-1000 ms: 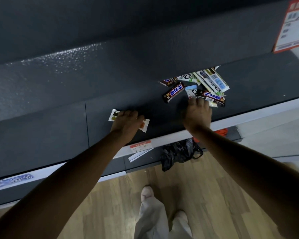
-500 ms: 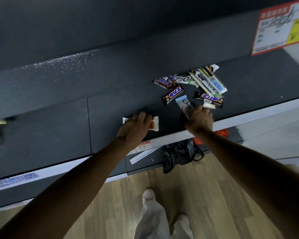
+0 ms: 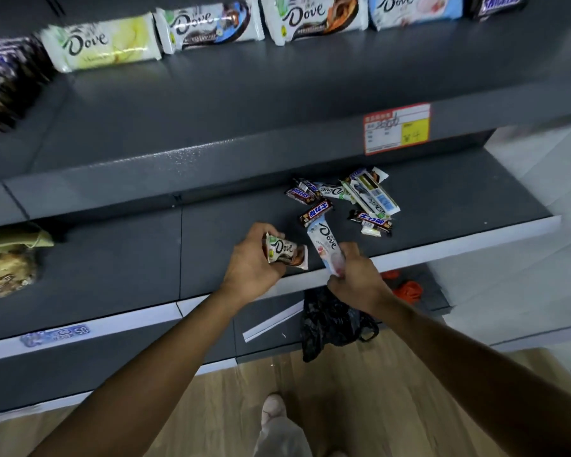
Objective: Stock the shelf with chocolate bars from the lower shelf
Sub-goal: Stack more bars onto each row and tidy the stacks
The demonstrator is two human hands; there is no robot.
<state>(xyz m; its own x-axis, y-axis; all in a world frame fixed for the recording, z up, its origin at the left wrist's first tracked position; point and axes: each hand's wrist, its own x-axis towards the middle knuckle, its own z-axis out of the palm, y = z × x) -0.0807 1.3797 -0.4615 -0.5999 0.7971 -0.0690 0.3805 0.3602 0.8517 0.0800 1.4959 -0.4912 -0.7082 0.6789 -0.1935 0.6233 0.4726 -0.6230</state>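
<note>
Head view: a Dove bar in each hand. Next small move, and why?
Probably raise both hands toward the upper shelf. The left hand grips a brown-and-white Dove bar and the right hand pinches the pale Dove bar by its lower end, so both hands are full. The Dove row up there has bare shelf in front.

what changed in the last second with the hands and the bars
The left hand slid its brown Dove bar rightward along the lower shelf and now grips it, lifted. The right hand pulled the pale blue Dove bar out of the pile and holds its end. The pile's other bars stayed put.
</note>
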